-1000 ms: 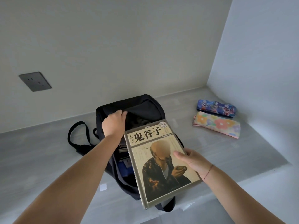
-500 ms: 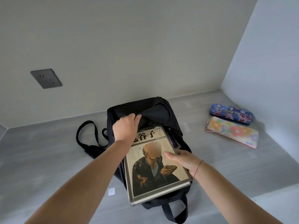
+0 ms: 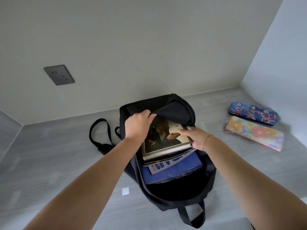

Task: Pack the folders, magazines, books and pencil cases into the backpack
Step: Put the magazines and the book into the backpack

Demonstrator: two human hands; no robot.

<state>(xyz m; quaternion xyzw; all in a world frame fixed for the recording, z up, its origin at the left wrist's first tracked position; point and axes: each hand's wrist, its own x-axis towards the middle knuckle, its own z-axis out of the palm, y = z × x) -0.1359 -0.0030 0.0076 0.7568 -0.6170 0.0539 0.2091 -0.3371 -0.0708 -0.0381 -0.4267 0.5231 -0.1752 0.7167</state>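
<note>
A black backpack point(image 3: 176, 107) lies open on the grey counter. My left hand point(image 3: 138, 126) grips the upper flap of its opening and holds it up. My right hand point(image 3: 194, 137) holds the right edge of a book with a portrait cover point(image 3: 163, 138), which lies mostly inside the bag with its top end under the flap. Beneath the book are a magazine point(image 3: 166, 164) and a blue folder point(image 3: 176, 171). Two pencil cases lie at the right: a dark blue one with cartoon figures point(image 3: 253, 115) and a floral one point(image 3: 254, 132) in front of it.
A grey wall socket point(image 3: 59, 75) sits on the back wall at the left. The backpack's strap point(image 3: 98, 131) loops out to the left. A small white sticker point(image 3: 125, 191) lies on the counter in front of the bag. Walls close in the counter at the back and the right.
My right hand has pushed the book away from me and deeper into the backpack, so its title is now under the flap. My left hand keeps holding the flap.
</note>
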